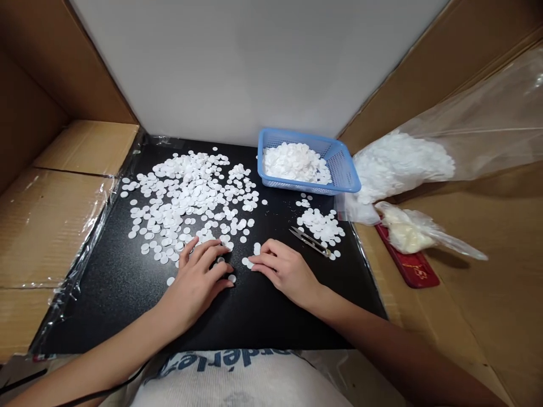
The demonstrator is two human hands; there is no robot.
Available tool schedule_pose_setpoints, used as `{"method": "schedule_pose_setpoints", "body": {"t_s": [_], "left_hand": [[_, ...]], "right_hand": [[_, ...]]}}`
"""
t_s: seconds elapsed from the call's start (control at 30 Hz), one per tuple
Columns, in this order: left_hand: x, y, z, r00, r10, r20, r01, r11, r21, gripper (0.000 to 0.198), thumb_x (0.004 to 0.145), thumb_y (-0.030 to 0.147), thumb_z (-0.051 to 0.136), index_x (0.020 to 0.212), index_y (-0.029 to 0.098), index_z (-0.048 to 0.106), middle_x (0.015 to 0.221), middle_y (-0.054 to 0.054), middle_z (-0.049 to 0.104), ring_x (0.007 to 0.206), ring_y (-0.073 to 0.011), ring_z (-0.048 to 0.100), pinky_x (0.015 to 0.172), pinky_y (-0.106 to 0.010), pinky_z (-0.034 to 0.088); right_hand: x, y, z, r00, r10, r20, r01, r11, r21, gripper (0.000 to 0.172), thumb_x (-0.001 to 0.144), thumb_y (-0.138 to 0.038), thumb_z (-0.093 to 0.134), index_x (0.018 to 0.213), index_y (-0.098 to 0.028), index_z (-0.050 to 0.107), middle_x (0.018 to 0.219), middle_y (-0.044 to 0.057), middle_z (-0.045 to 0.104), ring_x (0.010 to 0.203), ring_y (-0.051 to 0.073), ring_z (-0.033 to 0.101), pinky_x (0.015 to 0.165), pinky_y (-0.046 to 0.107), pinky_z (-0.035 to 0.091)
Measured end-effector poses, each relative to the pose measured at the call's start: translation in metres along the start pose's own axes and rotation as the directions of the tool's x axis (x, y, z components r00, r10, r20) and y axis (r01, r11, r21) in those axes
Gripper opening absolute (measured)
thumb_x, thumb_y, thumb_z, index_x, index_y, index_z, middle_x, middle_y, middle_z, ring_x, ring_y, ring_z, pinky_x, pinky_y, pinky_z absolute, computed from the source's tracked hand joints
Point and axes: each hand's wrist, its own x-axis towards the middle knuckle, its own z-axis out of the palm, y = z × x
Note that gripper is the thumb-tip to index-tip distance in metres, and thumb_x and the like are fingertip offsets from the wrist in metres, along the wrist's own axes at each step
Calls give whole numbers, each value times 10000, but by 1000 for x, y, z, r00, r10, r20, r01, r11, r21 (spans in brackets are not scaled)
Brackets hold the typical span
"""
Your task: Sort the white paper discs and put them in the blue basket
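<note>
Small white round discs [186, 192] lie in a wide, loose spread on the black tabletop [263, 316]. My left hand [201, 271] rests at the near edge of this spread, its fingers apart and curved, fingertips touching the surface among a few discs. To its right, my right hand [288, 268] has its fingers drawn together at the tips, pinching at a few white discs [247, 262] on the table. How many discs the fingertips hold is hidden. A pair of thread snips [309, 242] lies beyond my right hand, beside a smaller heap of discs [320, 223].
A blue plastic basket [307, 188] with more discs stands at the back right. Beside it, a clear bag of white pieces [403, 164] leans on cardboard. A small bag with pale yellowish contents [409, 232] lies on a red case [413, 271]. Cardboard walls [34, 62] flank the table.
</note>
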Motion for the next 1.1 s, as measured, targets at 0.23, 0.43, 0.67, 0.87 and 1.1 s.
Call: {"method": "schedule_pose_setpoints", "body": {"t_s": [0.23, 0.43, 0.67, 0.87, 1.1], "left_hand": [[8, 5, -1, 999, -35, 1, 35, 996, -86, 141, 847, 142, 738, 811, 246, 652, 1069, -1, 706, 1185, -274, 565, 1096, -507, 218], [11, 3, -3, 999, -33, -11, 31, 987, -157, 167, 867, 141, 722, 770, 246, 636, 984, 29, 721, 1140, -244, 580, 1057, -453, 204], [-3, 6, -15, 998, 59, -37, -64, 983, -175, 201, 1002, 153, 536, 841, 237, 622, 779, 54, 690, 940, -168, 622, 998, -389, 242], [-17, 9, -14, 996, -85, 7, 84, 970, -229, 176, 997, 188, 553, 862, 249, 648, 803, 49, 693, 829, -168, 577, 906, -384, 275], [-9, 11, -11, 988, -152, 0, 151, 984, -99, 119, 975, 202, 580, 886, 228, 654, 832, 3, 643, 862, -203, 508, 825, -377, 287]], "right_hand": [[-1, -5, -2, 997, 54, 52, -55, 998, 24, 45, 909, -161, 679, 934, -198, 671, 906, 35, 622, 825, 174, 589, 758, 315, 490], [6, -11, -5, 969, 178, 172, -180, 984, -6, 132, 879, -169, 723, 957, -212, 626, 961, 27, 608, 869, 182, 581, 794, 326, 457], [12, -14, -8, 965, 143, 222, -149, 989, 7, 152, 887, -106, 686, 860, -201, 570, 900, 14, 599, 844, 180, 545, 762, 316, 426], [-4, -13, 0, 984, -110, 141, 108, 994, 22, 146, 990, -138, 523, 858, -187, 562, 834, 32, 615, 765, 171, 514, 727, 315, 419], [-12, -19, 6, 981, -192, 40, 192, 981, 9, 213, 978, -40, 445, 939, -161, 616, 887, 53, 650, 799, 164, 543, 726, 306, 405]]}}
